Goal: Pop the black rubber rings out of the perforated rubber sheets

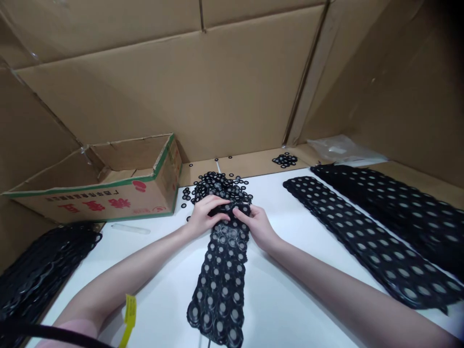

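Observation:
A long black strip (223, 280) dotted with rows of pale round spots lies down the middle of the white table. Its far end is between my two hands. My left hand (208, 215) has thumb and fingers closed on the left edge of that end. On the right edge, my right hand (259, 224) pinches the strip with the thumb on top. Just beyond the hands, a heap of small black rings (217, 184) touches the strip's far end.
An open cardboard box (108, 200) stands at the back left, with a white stick (130, 228) before it. Black bundles (47, 261) lie far left. Two spotted strips (355, 237) lie right. A small ring pile (285, 160) and plastic bag (340, 147) are behind.

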Available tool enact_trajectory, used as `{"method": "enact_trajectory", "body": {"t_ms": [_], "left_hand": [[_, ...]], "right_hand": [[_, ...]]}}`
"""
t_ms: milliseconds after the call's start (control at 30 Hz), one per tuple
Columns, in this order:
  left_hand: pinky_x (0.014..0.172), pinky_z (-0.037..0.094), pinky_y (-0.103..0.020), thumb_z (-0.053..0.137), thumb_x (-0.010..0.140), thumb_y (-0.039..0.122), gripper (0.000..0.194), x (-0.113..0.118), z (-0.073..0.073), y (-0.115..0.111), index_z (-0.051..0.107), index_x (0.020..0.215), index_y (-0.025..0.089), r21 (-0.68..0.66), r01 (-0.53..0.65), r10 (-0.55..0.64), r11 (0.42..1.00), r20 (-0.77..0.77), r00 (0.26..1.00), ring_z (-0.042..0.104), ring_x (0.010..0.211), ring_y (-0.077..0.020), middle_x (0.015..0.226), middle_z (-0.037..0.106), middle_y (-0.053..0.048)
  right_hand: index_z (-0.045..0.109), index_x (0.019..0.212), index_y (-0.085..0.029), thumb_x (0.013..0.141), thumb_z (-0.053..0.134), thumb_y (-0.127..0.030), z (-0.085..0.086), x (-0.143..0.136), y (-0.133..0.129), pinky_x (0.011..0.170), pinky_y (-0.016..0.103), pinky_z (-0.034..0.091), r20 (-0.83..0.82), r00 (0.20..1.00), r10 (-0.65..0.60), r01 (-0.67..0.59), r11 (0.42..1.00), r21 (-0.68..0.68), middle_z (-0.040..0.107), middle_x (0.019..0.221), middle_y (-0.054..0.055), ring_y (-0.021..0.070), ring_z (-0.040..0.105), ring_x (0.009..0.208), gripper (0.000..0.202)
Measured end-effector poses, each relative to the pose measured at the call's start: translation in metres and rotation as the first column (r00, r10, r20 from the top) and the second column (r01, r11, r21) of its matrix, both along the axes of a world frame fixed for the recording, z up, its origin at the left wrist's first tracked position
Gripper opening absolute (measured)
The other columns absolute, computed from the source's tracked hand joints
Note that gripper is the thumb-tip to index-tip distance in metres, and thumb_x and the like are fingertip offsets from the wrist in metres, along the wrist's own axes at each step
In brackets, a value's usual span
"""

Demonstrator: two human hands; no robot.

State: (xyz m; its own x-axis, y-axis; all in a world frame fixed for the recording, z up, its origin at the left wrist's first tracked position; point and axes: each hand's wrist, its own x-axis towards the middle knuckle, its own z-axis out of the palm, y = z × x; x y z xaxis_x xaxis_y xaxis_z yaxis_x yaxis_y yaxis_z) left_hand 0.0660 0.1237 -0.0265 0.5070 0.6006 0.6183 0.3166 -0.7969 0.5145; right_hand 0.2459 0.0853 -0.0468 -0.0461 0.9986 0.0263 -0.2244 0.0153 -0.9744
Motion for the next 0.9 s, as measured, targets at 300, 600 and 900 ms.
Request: {"method": "enact_trajectory", "body": {"t_ms": [300,600,900], "left_hand": [[0.069,0.043,-0.028,0.077,0.072,0.029,0.018,0.0016,0.002,0.0004,0.069,0.083,0.016,-0.094,-0.082,0.086,0.992,0.044,0.995,0.056,0.076,-0.017,0.077,0.061,-0.003],[0.06,0.035,-0.024,0.067,0.074,0.006,0.015,0.0053,-0.0031,-0.0032,0.059,0.065,0.015,-0.082,-0.119,0.124,0.99,0.059,0.991,0.048,0.068,-0.0142,0.065,0.053,0.001],[0.072,0.042,-0.028,0.07,0.078,0.021,0.007,0.0024,0.0046,-0.0047,0.066,0.079,0.016,-0.161,-0.016,0.032,0.987,0.096,0.995,0.055,0.08,-0.0171,0.081,0.059,-0.004]], "right_hand": [[0.062,0.07,-0.016,0.068,0.073,-0.047,0.0036,-0.0014,-0.006,0.063,0.029,0.044,0.136,0.99,-0.044,0.037,0.998,0.049,0.063,0.071,0.002,0.0161,0.055,0.068,0.033],[0.063,0.072,-0.016,0.069,0.072,-0.045,0.0061,-0.0019,-0.0061,0.066,0.03,0.045,0.208,0.978,-0.034,0.006,0.991,0.131,0.063,0.074,0.003,0.0179,0.056,0.07,0.031],[0.062,0.071,-0.017,0.062,0.078,-0.043,0.0067,0.0002,-0.0066,0.065,0.03,0.045,0.243,0.966,-0.085,0.047,0.986,0.157,0.063,0.072,0.002,0.0173,0.055,0.069,0.032]]}}
